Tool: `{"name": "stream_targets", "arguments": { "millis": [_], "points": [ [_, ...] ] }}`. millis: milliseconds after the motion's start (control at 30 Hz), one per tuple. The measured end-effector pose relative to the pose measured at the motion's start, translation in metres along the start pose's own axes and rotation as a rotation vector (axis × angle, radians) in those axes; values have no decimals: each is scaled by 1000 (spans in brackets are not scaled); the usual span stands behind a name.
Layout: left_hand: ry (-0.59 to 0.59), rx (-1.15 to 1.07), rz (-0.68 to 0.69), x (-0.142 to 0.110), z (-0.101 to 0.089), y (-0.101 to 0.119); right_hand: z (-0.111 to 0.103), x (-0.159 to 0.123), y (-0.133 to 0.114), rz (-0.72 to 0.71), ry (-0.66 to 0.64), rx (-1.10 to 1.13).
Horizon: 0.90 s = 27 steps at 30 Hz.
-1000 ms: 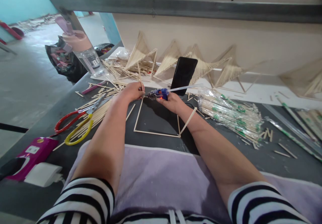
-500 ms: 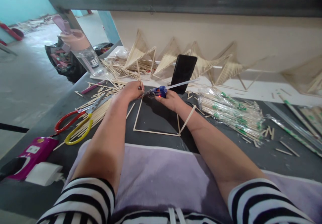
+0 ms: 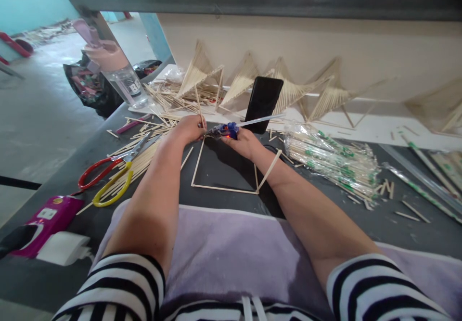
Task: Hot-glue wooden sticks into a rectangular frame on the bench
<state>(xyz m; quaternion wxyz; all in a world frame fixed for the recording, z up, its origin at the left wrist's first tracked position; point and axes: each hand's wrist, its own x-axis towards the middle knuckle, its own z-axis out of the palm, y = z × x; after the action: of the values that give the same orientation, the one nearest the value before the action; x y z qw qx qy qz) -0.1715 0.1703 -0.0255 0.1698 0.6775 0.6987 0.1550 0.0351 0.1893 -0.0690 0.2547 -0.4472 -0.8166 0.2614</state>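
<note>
My left hand is closed around an upright wooden stick at the far left corner of a stick frame. In my right hand is a blue hot glue gun, its small light glowing orange-red. A clear glue stick juts from the gun's back. The nozzle points left, at the foot of the upright stick; whether it touches cannot be made out. The frame lies flat on the dark table, and another stick rises tilted from its near right corner.
Scissors and loose sticks lie left, near a purple power strip and a water bottle. A black phone leans behind my hands, before several finished stick structures. Bagged sticks lie right.
Both hands, the glue gun and the stick frame keep practically the same places. Only a very slight shift of the whole view shows.
</note>
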Motion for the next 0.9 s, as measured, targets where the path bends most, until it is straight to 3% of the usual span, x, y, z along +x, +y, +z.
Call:
{"name": "stream_targets", "arguments": {
  "millis": [267, 667, 900],
  "points": [
    [-53, -58, -24, 0, 0, 1, -4, 0, -1, 2, -36, -52],
    [52, 43, 79, -7, -4, 7, -16, -20, -19, -282, -18, -316],
    [11, 14, 72, -5, -3, 5, -17, -22, -20, -315, -34, -415]
  ]
}}
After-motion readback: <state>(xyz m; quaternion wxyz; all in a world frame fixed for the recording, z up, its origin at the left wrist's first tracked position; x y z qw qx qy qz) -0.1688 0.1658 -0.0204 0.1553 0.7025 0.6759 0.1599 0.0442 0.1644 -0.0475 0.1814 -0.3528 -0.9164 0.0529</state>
